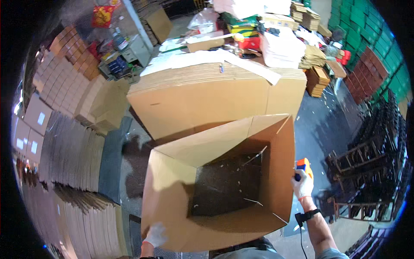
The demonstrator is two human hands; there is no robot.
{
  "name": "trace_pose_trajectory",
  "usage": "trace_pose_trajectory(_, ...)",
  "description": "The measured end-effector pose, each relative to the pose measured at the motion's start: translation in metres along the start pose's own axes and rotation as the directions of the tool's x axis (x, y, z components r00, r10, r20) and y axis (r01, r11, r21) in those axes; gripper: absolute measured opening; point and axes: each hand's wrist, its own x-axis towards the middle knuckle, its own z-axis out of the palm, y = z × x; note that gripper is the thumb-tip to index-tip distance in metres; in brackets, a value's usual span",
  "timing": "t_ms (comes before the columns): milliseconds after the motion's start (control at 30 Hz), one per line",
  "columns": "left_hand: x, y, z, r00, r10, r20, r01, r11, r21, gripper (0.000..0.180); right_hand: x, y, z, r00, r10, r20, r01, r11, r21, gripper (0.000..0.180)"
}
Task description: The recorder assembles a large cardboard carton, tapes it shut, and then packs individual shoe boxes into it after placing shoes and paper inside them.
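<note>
A large open cardboard carton (pixel 170 172) stands in front of me, its walls upright and tilted askew to me. Through it the dark floor shows, so no bottom is closed at that end. My right hand (pixel 303 184), in a white glove, is closed around an orange and blue handheld tool (pixel 303 165), just outside the carton's right wall. The tool's exact kind is hard to make out. My left hand (pixel 156 235), also gloved, is at the carton's near left edge, slightly blurred, with its fingers seemingly extended and nothing seen in them.
Beyond the carton stands a tall stack of flat cardboard sheets (pixel 215 97), with papers and packages on top. Folded cardboard (pixel 71 149) is piled along the left. Dark metal frames (pixel 362 162) stand at the right, and green boxes (pixel 358 26) are stacked behind them.
</note>
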Motion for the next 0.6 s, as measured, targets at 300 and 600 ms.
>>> trace_pose_trajectory(300,0.125,-0.047,-0.031,0.328,-0.851,-0.411,0.696,0.512,-0.503,0.112,-0.072,-0.089,0.060,0.974,-0.189,0.127,0.220,0.922,-0.319,0.028)
trace_pose_trajectory(600,0.166,-0.021,-0.118,0.834,-0.546,0.079,0.467,0.623,-0.627,0.045,-0.142,-0.142,0.220,0.780,-0.222,0.586,0.392,0.902,-0.180,0.034)
